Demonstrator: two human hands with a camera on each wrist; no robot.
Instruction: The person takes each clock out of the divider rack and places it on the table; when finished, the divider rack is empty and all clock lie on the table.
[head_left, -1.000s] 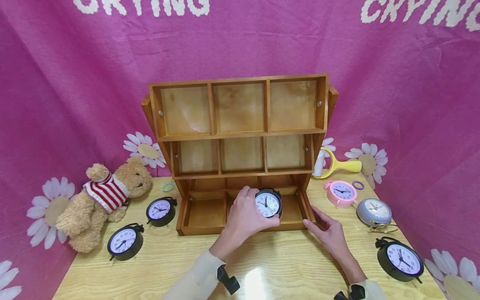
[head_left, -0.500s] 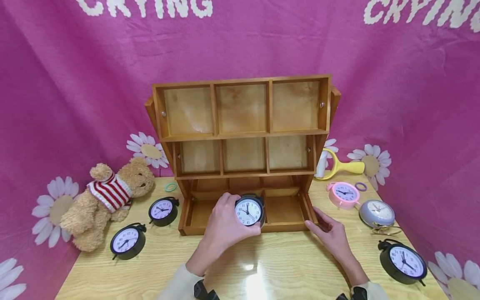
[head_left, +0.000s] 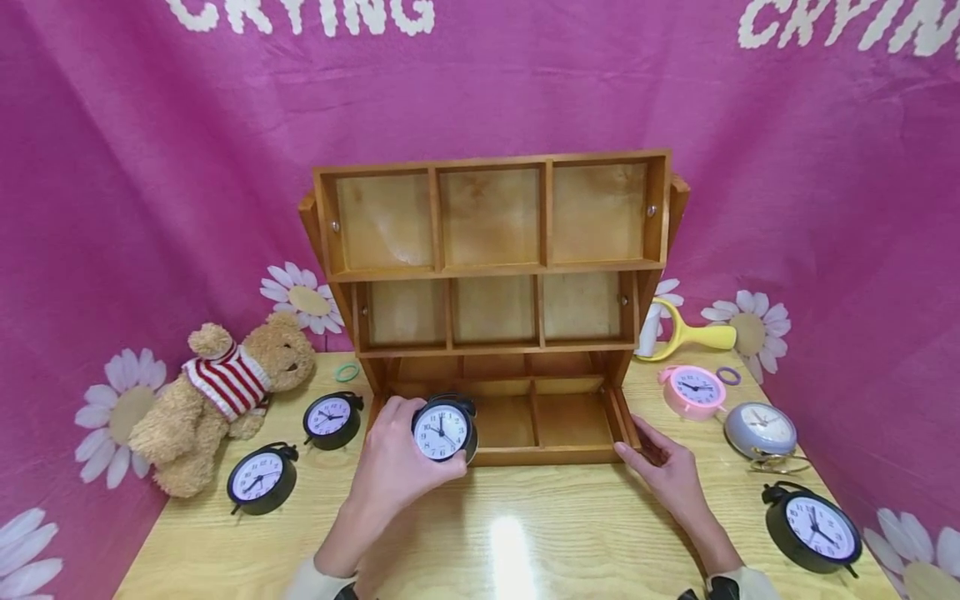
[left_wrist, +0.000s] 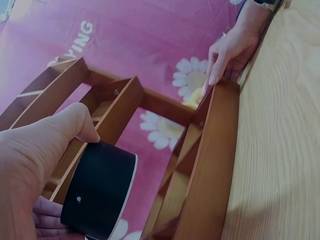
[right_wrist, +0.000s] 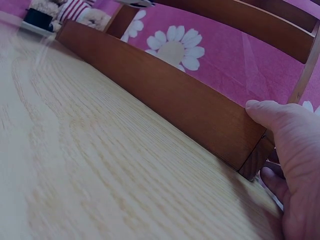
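Observation:
My left hand (head_left: pixel 392 467) grips a black round alarm clock (head_left: pixel 440 431), white dial facing up, over the left compartment of the bottom tier of a three-tier wooden shelf (head_left: pixel 551 457). In the left wrist view the thumb and fingers hold the black side of the clock (left_wrist: pixel 102 187), which is above the shelf's front board (left_wrist: pixel 212 165). My right hand (head_left: pixel 671 473) holds the front right corner of the bottom tier. In the right wrist view its thumb lies on top of the board (right_wrist: pixel 165 92) and the other fingers are behind the end, partly hidden.
Two black alarm clocks (head_left: pixel 261 481) and a teddy bear (head_left: pixel 228 383) lie left, near a green ring (head_left: pixel 347 372). At right are a yellow-handled roller (head_left: pixel 690 335), pink clock (head_left: pixel 693 392), purple ring (head_left: pixel 727 376), grey-blue clock (head_left: pixel 760 431) and another black clock (head_left: pixel 813 527).
My left hand has carried the black alarm clock leftward along the bottom tier, from right of the middle to the left compartment. The right hand stays at the shelf corner.

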